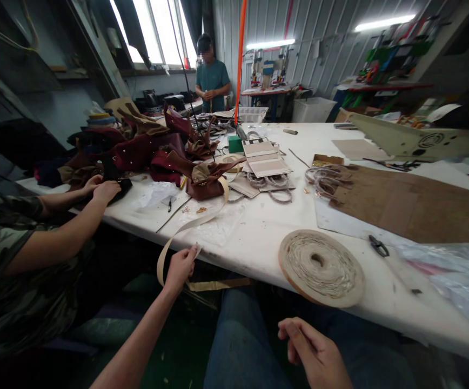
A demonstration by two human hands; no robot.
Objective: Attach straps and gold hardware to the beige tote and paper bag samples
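Tape (162,260) | pale tan, flat, looped | left fingers (189,258) closed on it | right fingers (295,330) curled, hold unclear

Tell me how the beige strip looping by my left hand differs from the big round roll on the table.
The beige strip curves in a loose loop, while the round roll is wound into a thick, flat disc.
The strip passes right by your left hand; the roll lies untouched by either hand.
The strip is long and narrow, the roll broad with a hole in its centre.
Both are pale in colour.
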